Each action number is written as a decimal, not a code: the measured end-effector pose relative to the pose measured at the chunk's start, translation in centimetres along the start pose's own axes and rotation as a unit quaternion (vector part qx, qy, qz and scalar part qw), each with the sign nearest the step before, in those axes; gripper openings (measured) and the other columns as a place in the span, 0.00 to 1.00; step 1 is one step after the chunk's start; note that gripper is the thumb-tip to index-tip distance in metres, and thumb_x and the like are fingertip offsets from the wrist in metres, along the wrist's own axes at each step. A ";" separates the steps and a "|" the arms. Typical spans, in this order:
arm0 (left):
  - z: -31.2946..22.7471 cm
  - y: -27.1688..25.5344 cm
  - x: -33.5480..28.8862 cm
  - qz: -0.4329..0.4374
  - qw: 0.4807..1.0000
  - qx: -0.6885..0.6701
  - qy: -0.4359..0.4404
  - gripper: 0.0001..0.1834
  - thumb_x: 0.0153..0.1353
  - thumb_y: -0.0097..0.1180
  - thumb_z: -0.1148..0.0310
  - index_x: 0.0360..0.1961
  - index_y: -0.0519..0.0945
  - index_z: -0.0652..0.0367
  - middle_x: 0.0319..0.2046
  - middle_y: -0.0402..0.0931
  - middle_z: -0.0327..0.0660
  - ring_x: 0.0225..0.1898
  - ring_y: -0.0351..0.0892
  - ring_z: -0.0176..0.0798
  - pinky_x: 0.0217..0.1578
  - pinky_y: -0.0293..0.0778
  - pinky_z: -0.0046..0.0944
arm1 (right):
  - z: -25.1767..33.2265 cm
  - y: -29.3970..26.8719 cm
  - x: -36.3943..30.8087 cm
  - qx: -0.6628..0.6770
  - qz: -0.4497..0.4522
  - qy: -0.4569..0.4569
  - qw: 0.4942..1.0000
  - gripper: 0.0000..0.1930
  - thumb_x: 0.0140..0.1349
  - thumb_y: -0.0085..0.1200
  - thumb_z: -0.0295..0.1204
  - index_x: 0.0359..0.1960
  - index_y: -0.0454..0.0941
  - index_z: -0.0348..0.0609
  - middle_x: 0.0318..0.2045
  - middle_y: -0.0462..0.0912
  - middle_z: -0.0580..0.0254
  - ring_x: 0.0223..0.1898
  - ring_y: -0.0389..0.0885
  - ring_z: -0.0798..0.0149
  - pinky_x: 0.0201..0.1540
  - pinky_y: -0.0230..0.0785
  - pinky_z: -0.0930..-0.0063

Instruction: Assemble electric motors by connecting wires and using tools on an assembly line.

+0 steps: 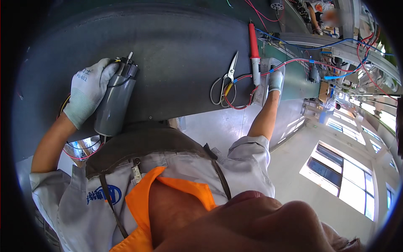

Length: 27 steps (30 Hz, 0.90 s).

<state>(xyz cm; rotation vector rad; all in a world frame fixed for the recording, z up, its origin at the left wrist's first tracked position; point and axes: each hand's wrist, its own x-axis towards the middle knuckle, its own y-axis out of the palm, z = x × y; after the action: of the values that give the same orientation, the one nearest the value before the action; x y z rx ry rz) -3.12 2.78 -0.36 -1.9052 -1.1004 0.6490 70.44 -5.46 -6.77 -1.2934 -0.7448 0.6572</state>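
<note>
My left hand (93,86), in a pale glove, is closed around the top end of a grey cylindrical motor (116,103). The motor leans near the bench edge against my apron, its shaft and black end cap pointing away from me. My right hand (276,80), gloved too, reaches to the far right and rests at a metal block (262,84) with a dark part under the fingertips. The fingers there are too foreshortened to read. Just left of that hand lie a red-and-white pen-shaped tool (254,46) and open-bladed scissors (228,80).
Red and blue cables (302,61) run from the tool area to the right. A metal frame (323,40) with wiring stands beyond the dark bench mat (176,54). Another person (321,14) is at the far right. Loose wires (84,157) hang below my left forearm.
</note>
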 end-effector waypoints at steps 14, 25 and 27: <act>-0.5 -1.6 0.8 0.094 0.996 -0.004 -0.011 0.20 0.75 0.46 0.54 0.45 0.81 0.61 0.36 0.82 0.55 0.40 0.81 0.62 0.39 0.75 0.53 | 5.2 -6.1 -5.1 0.101 -0.197 0.003 0.975 0.09 0.58 0.65 0.27 0.40 0.89 0.44 0.26 0.87 0.65 0.25 0.79 0.74 0.29 0.72 0.73; 0.5 -8.3 2.9 0.359 0.893 -0.211 -0.168 0.25 0.70 0.53 0.44 0.27 0.81 0.53 0.14 0.67 0.30 0.13 0.65 0.25 0.13 0.60 0.30 | 26.5 -16.9 -20.8 0.690 0.039 -0.100 0.716 0.14 0.68 0.58 0.27 0.52 0.80 0.36 0.41 0.85 0.51 0.29 0.80 0.70 0.26 0.72 0.81; -0.2 -9.3 2.8 0.368 0.886 -0.219 -0.176 0.25 0.70 0.52 0.44 0.28 0.82 0.53 0.14 0.68 0.30 0.12 0.65 0.24 0.12 0.60 0.29 | 30.0 -13.4 -24.4 0.693 0.187 -0.087 0.691 0.19 0.67 0.61 0.30 0.57 0.76 0.36 0.44 0.82 0.53 0.31 0.78 0.69 0.31 0.71 0.80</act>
<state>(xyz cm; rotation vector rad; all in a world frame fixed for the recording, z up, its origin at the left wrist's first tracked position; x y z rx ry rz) -5.78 7.75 7.53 -2.7078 -0.7337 1.2885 32.04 -8.87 7.01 0.0842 0.0464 1.3170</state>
